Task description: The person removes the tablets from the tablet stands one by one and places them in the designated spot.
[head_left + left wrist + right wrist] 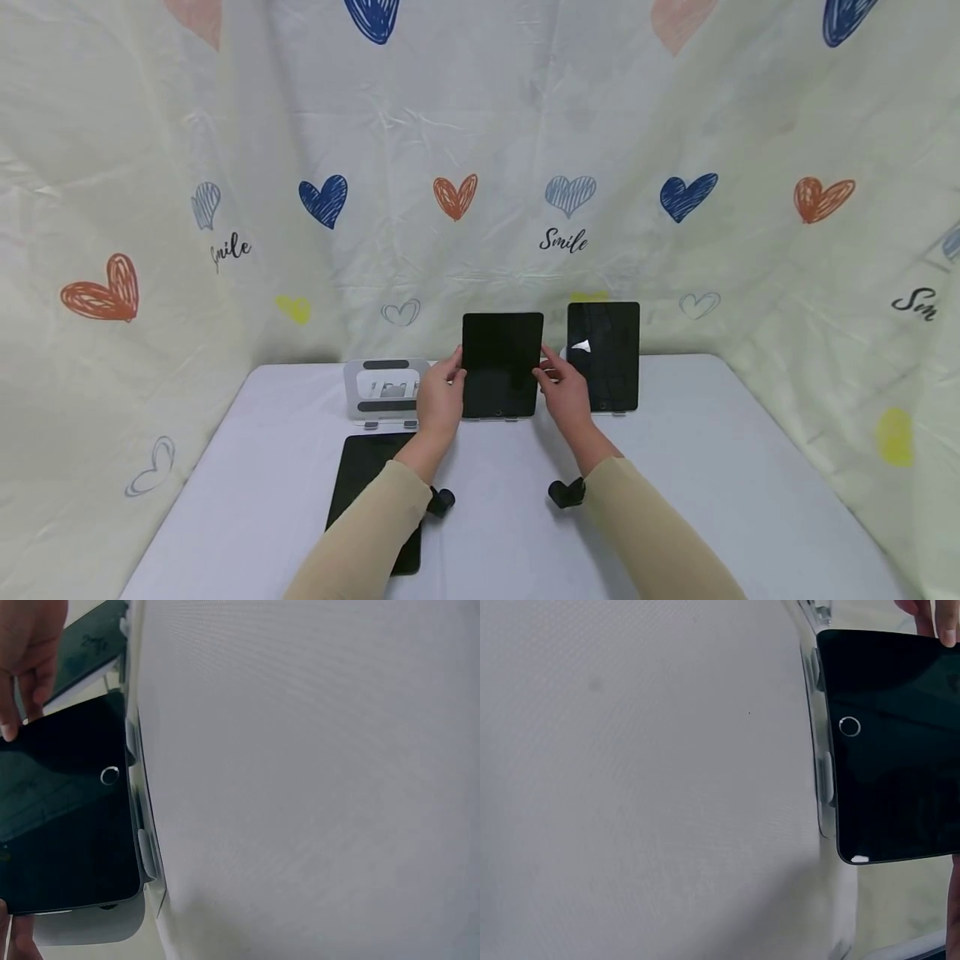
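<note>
A black tablet (501, 358) stands upright at the middle of the table's back, leaning on a light grey stand (97, 930). Its lower edge sits at the stand's small front lips (148, 853). At the tablet's left edge, my left hand (440, 396) pinches it between thumb and fingers. My right hand (566, 392) pinches the opposite edge, its thumb on the front and fingers behind, as the left wrist view shows. Most of the stand is hidden behind the tablet. In the right wrist view the round home button (850, 726) shows near the tablet's lower edge.
Right of my right hand, a second tablet (611, 358) stands propped on a stand. Another grey stand (350, 392) with dark pads holds no tablet, at the left. A third tablet (356, 479) lies flat on the white table (750, 500), partly under my left forearm. A patterned curtain (480, 108) hangs behind.
</note>
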`<state>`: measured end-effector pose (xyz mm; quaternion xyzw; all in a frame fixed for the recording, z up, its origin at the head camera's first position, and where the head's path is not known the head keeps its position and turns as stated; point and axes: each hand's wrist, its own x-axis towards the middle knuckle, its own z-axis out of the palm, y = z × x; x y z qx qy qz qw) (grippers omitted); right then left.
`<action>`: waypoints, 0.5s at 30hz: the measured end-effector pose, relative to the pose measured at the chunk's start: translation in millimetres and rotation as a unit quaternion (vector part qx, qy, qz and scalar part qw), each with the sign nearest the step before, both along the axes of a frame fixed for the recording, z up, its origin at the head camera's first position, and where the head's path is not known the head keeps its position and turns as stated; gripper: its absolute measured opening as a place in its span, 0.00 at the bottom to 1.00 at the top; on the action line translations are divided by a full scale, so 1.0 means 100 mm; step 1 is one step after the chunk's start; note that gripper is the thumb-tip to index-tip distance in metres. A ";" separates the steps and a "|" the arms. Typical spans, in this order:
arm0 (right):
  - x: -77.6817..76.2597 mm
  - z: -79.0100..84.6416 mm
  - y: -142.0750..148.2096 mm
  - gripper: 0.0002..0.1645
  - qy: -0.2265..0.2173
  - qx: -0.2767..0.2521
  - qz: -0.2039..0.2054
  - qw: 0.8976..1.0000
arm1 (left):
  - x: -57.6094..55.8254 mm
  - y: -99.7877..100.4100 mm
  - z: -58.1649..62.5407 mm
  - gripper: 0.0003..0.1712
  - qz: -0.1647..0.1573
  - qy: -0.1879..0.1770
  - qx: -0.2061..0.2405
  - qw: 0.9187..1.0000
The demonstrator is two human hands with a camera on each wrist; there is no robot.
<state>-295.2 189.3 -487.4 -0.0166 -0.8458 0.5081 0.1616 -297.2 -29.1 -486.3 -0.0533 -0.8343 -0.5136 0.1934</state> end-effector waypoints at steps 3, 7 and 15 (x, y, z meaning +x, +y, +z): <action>0.02 0.03 0.02 0.31 0.001 -0.003 0.007 1.000 | 0.02 0.00 0.02 0.27 -0.003 -0.003 0.005 1.000; 0.07 0.08 0.05 0.31 0.002 0.001 0.017 1.000 | 0.04 -0.02 0.05 0.27 -0.005 -0.002 0.009 1.000; 0.18 0.17 0.06 0.32 -0.006 0.008 0.027 1.000 | 0.10 -0.09 0.07 0.26 -0.013 -0.010 0.007 1.000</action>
